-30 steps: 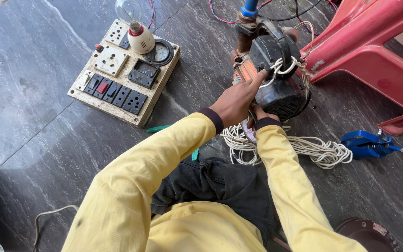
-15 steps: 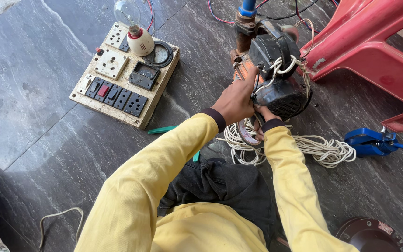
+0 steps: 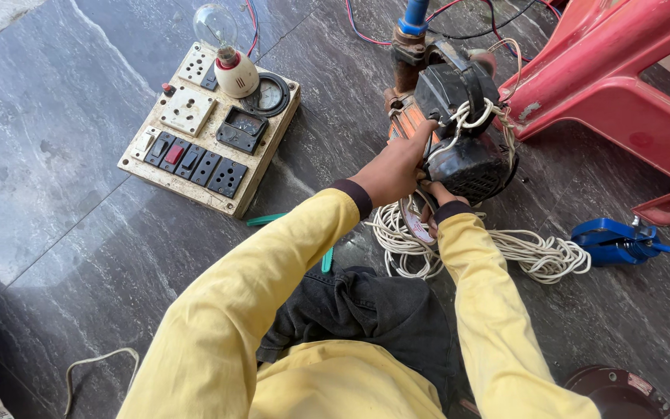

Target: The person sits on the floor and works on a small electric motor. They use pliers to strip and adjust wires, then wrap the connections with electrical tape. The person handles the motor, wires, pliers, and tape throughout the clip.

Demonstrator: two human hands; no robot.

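Note:
A black electric pump motor (image 3: 459, 159) with white rope looped over it stands on the dark stone floor. My left hand (image 3: 393, 167) grips its left side, fingers reaching up along the orange and black casing. Only the wrist and a few fingers of my right hand (image 3: 433, 192) show, tucked under the motor's near end, so its grip is hidden. A small ring-shaped roll (image 3: 412, 221) lies just below both hands, on the coil of white rope (image 3: 537, 252). Both arms wear yellow sleeves.
A cream switchboard (image 3: 211, 132) with sockets, meters and a clear bulb (image 3: 212, 23) lies to the left. A red plastic chair (image 3: 622, 70) stands at right, a blue tool (image 3: 610, 240) beside the rope. A green tool (image 3: 269, 219) lies under my left arm. A dark round lid (image 3: 614, 392) sits bottom right.
My left hand has shifted slightly along the motor's side and stays on it. The right hand remains tucked beneath. Nothing else has moved.

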